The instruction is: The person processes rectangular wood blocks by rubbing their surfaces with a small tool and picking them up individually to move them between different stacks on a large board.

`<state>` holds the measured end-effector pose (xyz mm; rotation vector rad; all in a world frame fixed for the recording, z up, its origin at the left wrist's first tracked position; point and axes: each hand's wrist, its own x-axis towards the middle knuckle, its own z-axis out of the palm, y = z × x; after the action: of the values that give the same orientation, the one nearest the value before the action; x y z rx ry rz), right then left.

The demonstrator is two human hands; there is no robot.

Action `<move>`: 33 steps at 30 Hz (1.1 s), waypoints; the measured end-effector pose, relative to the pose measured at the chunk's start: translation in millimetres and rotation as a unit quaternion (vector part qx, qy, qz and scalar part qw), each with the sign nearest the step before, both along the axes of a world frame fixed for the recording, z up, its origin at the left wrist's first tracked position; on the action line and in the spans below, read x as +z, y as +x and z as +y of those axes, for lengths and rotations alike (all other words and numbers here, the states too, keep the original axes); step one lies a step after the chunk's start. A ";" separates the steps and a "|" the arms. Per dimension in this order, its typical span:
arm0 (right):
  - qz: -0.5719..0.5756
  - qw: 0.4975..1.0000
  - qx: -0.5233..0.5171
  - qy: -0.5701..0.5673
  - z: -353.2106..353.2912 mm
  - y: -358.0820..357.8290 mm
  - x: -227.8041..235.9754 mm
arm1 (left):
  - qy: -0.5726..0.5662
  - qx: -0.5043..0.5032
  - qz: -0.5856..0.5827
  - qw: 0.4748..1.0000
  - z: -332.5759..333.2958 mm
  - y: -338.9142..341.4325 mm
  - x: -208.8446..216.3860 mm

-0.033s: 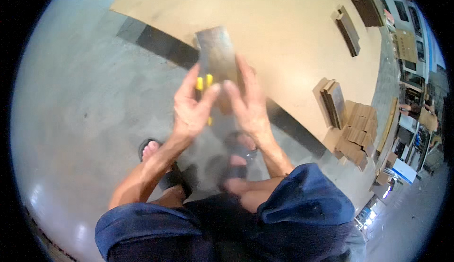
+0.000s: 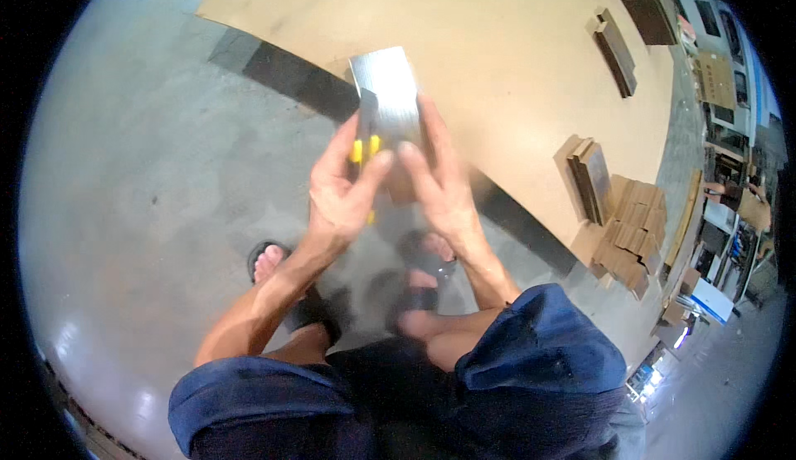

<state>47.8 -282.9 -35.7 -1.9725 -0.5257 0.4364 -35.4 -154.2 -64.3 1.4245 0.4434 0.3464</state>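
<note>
Between my two hands is a flat, rectangular silvery piece (image 2: pixel 390 91) that looks like brushed metal. It sits over the near edge of a tan board surface (image 2: pixel 497 70). My left hand (image 2: pixel 336 199) is closed on its left side, thumb lying over the near end. The right side is gripped by my right hand (image 2: pixel 441 186), its thumb close to the left one. Small bright yellow parts (image 2: pixel 375 142) show beside my left fingers; what they belong to I cannot make out. A blurred brownish part hangs below the thumbs.
On the board's right side stand a small stack of dark-edged brown pieces (image 2: pixel 593 182) and a longer brown strip (image 2: pixel 613 53). Folded cardboard (image 2: pixel 634 232) is piled at the near right corner. My sandalled feet (image 2: pixel 269 262) are on the grey floor (image 2: pixel 149 203).
The silvery piece has tilted slightly, and its face now catches more light. Both hands keep their hold and appear a little further right in the picture.
</note>
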 end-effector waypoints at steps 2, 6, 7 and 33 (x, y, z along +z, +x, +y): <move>0.179 0.982 -0.030 0.045 -2.5 -0.8 6.4 | -0.111 -0.045 0.069 0.990 18.3 -9.7 16.6; 0.365 0.908 -0.082 0.190 -5.1 6.1 1.1 | 0.009 -0.040 0.132 0.990 64.5 -5.3 28.1; 0.383 0.897 -0.080 0.208 -5.3 6.6 0.8 | 0.061 -0.033 0.140 0.988 74.3 0.1 26.0; 0.452 0.854 -0.119 0.230 8.6 2.3 10.4 | 0.375 -0.140 0.011 0.916 68.9 15.4 36.2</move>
<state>50.1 -274.3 -25.3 -1.1539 0.2127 0.9076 -20.1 -85.3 -28.1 2.2135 0.1063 0.2756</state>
